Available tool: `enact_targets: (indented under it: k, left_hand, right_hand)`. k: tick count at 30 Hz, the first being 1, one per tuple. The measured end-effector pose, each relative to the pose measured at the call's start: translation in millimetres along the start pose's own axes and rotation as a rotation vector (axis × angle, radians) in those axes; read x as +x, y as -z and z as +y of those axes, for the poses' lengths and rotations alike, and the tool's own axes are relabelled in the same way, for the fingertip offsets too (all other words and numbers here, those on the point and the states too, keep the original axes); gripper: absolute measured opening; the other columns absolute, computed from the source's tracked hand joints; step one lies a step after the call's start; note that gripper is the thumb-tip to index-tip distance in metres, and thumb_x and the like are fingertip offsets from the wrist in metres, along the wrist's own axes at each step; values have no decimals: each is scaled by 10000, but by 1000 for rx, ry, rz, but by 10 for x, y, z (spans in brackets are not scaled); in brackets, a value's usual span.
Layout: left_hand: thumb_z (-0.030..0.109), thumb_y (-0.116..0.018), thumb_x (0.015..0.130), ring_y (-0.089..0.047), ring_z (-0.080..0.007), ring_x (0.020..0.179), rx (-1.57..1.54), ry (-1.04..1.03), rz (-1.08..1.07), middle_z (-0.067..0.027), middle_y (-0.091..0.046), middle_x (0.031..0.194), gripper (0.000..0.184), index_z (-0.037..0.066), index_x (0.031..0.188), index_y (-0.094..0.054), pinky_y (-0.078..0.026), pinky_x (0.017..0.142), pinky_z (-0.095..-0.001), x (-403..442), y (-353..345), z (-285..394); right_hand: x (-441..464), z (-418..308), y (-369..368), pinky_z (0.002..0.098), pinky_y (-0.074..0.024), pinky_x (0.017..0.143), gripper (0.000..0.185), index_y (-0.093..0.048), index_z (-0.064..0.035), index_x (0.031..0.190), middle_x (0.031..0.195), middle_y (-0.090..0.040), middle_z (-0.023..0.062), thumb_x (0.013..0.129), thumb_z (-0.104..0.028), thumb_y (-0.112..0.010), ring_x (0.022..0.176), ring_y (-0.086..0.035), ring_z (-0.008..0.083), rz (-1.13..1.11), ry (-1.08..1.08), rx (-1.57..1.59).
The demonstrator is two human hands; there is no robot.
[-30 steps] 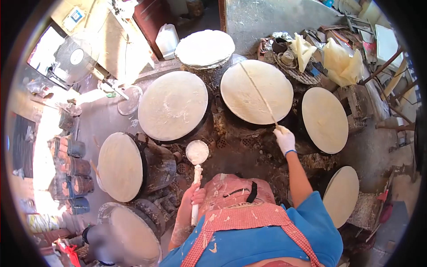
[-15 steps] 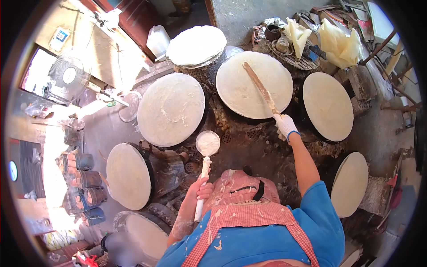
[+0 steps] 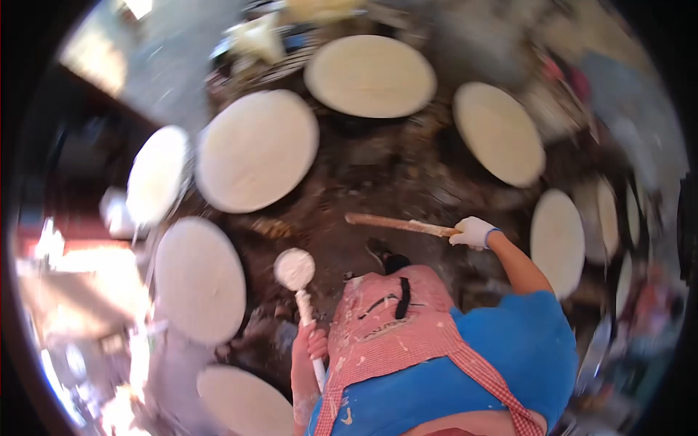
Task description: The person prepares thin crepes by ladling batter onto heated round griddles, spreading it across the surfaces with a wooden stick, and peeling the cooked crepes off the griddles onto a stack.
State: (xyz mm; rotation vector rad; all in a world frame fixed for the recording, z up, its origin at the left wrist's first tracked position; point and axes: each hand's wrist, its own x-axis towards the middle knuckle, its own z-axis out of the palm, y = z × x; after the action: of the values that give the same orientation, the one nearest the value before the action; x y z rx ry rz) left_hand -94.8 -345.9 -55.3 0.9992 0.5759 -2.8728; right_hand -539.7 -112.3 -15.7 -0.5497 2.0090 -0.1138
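My left hand (image 3: 311,341) is closed around the white handle of a ladle (image 3: 294,269), whose round bowl holds pale batter in front of the red apron. My right hand (image 3: 474,232), in a white glove, grips one end of a long wooden stick (image 3: 400,224). The stick lies nearly level over the dark floor, apart from the griddles. Pale batter covers a round griddle (image 3: 371,76) at the top, another (image 3: 258,151) left of it and one (image 3: 499,134) at the upper right.
More pale round griddles stand at the left (image 3: 201,280), lower left (image 3: 246,401) and right (image 3: 557,242). A white round surface (image 3: 158,174) is at the far left. Yellowish sheets (image 3: 260,40) lie beyond the griddles. The surroundings are blurred.
The view has swung round to the right, shifting the griddles leftward. My right hand has taken the stick off the batter-covered griddle. The ladle remains in my left hand.
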Motion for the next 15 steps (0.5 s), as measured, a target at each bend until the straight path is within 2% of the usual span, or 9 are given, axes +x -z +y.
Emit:
enact_targets:
  k: [1,2,4,8,9,10,11,12,15]
  left_hand:
    - [201,-397,959,-312,-73,373,16,54,62,3,-337,544,213,283,1112,-520,-271,304,-221,22,-175,-2]
    - [197,-415,950,-326,-74,367,30,82,117,7,-344,542,151,250,1016,-540,-265,296,-210,49,-328,-10]
    - [185,-409,950,-337,-74,386,46,185,89,6,-345,546,209,289,1096,-516,-283,303,-207,216,-374,56]
    - [157,-415,944,-320,-74,376,164,193,109,8,-343,547,341,338,1230,-459,-277,297,-198,648,-796,-97]
    - [151,-423,941,-316,-70,376,244,190,127,9,-340,546,351,338,1236,-457,-276,295,-194,774,-871,-154]
    - [145,-431,938,-313,-66,375,322,187,143,11,-336,544,361,338,1242,-456,-275,293,-191,889,-920,-208]
    - [165,-398,963,-322,-58,420,349,228,33,2,-343,576,286,188,1235,-483,-293,345,-198,1044,-907,-231]
    - [165,-398,963,-322,-58,420,351,228,36,2,-343,576,286,188,1235,-483,-293,345,-198,1142,-1008,-321]
    - [151,-390,964,-319,-61,425,274,311,26,-3,-342,579,307,162,1265,-450,-301,353,-204,1506,-1302,-634]
  right_hand:
    - [2,562,-293,415,-504,595,324,-662,-39,813,703,-643,145,744,-352,-617,628,-629,316,196,215,-369]
    - [-244,880,-457,415,-504,595,324,-662,-39,813,703,-643,145,744,-352,-617,628,-629,316,226,154,-324]
    - [-621,1287,-702,446,-489,751,364,-677,-56,886,838,-655,168,758,-368,-543,824,-621,365,-45,-18,-635]
    - [-1459,2723,-656,445,-498,684,290,-688,-125,858,806,-661,134,748,-341,-529,786,-633,331,105,-44,-747]
    - [-1422,3621,-769,436,-493,719,311,-691,-119,893,859,-664,140,746,-350,-544,827,-630,322,23,-293,-649]
    - [-1704,3325,-501,437,-491,727,319,-690,-113,911,874,-664,142,750,-354,-556,833,-627,320,31,-350,-677]
    - [-2007,2933,-168,439,-488,734,329,-688,-107,930,888,-664,144,754,-357,-567,839,-625,319,42,-409,-714]
    - [-1979,2952,-142,439,-488,734,329,-688,-107,930,888,-664,144,754,-357,-567,839,-625,319,41,-407,-710]
    - [-1584,2978,-350,413,-490,702,329,-683,-99,919,821,-663,131,783,-386,-600,772,-627,320,775,-392,-230]
